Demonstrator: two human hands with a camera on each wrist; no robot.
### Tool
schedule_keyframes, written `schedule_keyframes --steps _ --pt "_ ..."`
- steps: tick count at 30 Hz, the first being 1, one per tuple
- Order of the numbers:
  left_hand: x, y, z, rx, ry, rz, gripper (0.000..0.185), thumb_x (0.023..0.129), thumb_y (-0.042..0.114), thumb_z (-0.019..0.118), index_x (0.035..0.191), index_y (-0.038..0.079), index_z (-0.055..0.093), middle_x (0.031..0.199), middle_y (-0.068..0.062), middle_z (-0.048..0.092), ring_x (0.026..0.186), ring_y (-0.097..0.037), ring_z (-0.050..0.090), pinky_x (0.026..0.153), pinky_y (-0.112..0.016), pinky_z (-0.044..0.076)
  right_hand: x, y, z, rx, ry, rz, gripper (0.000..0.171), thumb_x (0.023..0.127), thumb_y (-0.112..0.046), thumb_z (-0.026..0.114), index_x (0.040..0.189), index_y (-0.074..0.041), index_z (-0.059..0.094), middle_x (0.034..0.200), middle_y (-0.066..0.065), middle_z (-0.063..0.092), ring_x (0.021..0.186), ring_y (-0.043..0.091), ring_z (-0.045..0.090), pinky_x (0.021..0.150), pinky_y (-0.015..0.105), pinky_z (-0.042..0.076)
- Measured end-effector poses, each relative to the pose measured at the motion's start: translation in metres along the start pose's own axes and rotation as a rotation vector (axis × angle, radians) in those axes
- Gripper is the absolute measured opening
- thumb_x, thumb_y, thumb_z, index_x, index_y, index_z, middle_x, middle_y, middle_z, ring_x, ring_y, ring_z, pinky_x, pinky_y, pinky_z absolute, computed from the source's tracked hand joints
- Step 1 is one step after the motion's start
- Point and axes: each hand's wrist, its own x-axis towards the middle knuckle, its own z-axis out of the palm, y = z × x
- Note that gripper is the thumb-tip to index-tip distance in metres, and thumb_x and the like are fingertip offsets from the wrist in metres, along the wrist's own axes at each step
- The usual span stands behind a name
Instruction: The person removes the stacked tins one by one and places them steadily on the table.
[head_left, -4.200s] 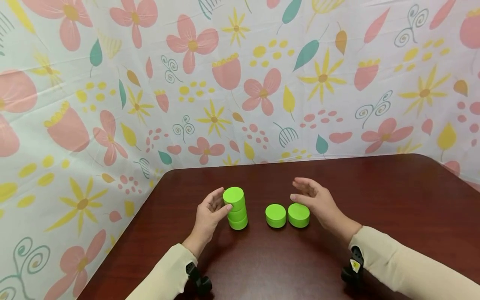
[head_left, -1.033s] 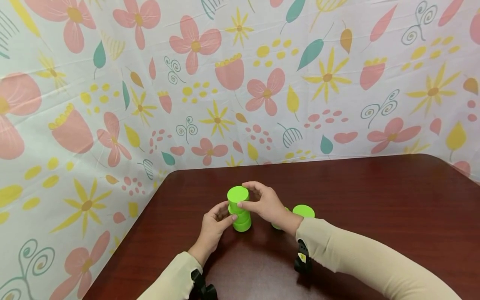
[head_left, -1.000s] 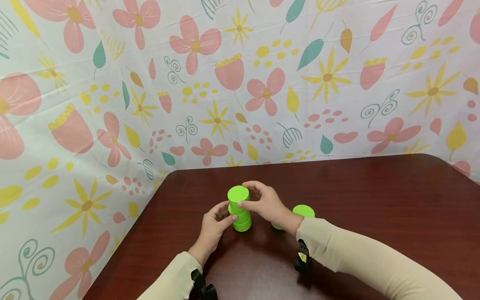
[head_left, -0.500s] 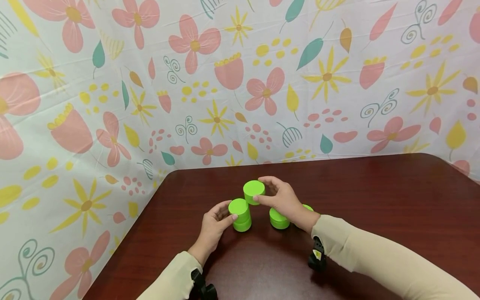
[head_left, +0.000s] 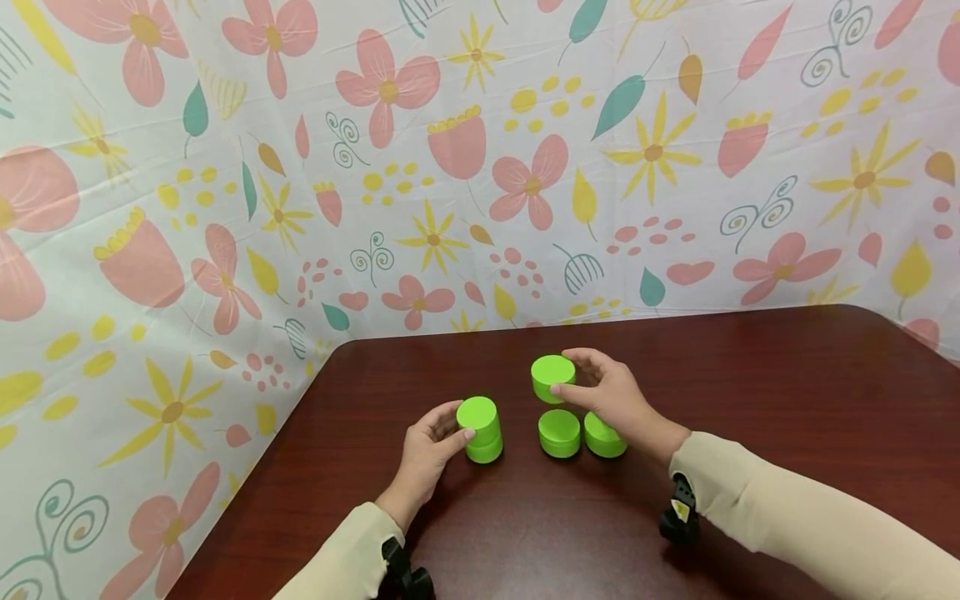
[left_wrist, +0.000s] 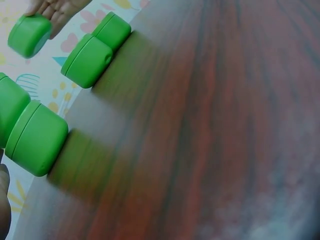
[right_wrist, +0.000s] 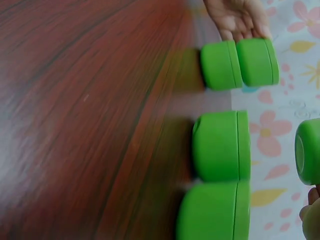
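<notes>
In the head view my right hand (head_left: 619, 402) pinches a small round green lidded jar (head_left: 550, 372) between thumb and fingers, holding it in the air. Right below and slightly behind the hand, two matching jars stand side by side on the table: a left jar (head_left: 559, 435) and a right jar (head_left: 602, 440), the latter partly covered by the hand. My left hand (head_left: 423, 450) curls its thumb and fingers round the upper jar (head_left: 477, 417) of a stack of two; its lower jar (head_left: 485, 452) stands on the table. The right wrist view shows the lid seams on the stacked jars (right_wrist: 257, 62).
The dark reddish-brown table (head_left: 712, 367) has a glossy top and rounded far corners. Behind it and along the left hangs a white cloth (head_left: 510, 233) printed with flowers and leaves. Black straps with small devices (head_left: 678, 512) sit on both wrists.
My right hand has lifted the top jar off the stack of three and carried it rightward to above the pair of jars. My left hand has stayed at the stack, now two high.
</notes>
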Motion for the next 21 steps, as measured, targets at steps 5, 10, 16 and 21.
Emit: schedule_keyframes --steps 5,10,16,21 --pt "0.0 -0.001 0.0 0.0 0.003 -0.002 0.044 0.079 -0.003 0.069 0.121 -0.005 0.056 0.118 -0.021 0.06 0.103 -0.017 0.059 0.083 -0.022 0.049 -0.007 0.005 -0.015 -0.055 0.025 0.003 0.06 0.082 -0.026 0.071 0.132 -0.005 0.045 0.13 0.017 0.051 0.12 0.032 0.047 0.089 0.042 0.045" --pt "0.001 0.0 0.0 0.007 0.0 -0.001 0.044 0.079 -0.002 0.069 0.121 -0.005 0.055 0.118 -0.021 0.06 0.104 -0.016 0.059 0.084 -0.022 0.049 -0.013 0.009 -0.027 -0.086 0.05 0.023 0.061 0.083 -0.028 0.071 0.133 -0.005 0.044 0.129 0.016 0.051 0.12 0.031 0.048 0.086 0.032 0.046" --pt "0.001 0.0 -0.001 0.018 -0.007 0.002 0.044 0.079 0.0 0.07 0.121 -0.004 0.056 0.118 -0.021 0.06 0.103 -0.016 0.059 0.084 -0.022 0.048 -0.021 0.016 -0.036 -0.113 0.106 0.034 0.059 0.082 -0.027 0.071 0.13 -0.003 0.047 0.122 0.015 0.055 0.11 0.019 0.054 0.077 0.017 0.046" --pt "0.001 0.001 -0.001 0.034 -0.007 -0.001 0.045 0.079 0.001 0.07 0.121 -0.004 0.056 0.117 -0.02 0.06 0.103 -0.016 0.059 0.083 -0.021 0.048 -0.027 0.021 -0.043 -0.09 0.142 0.029 0.057 0.081 -0.023 0.073 0.127 -0.001 0.049 0.112 0.01 0.059 0.09 -0.001 0.056 0.071 0.019 0.05"
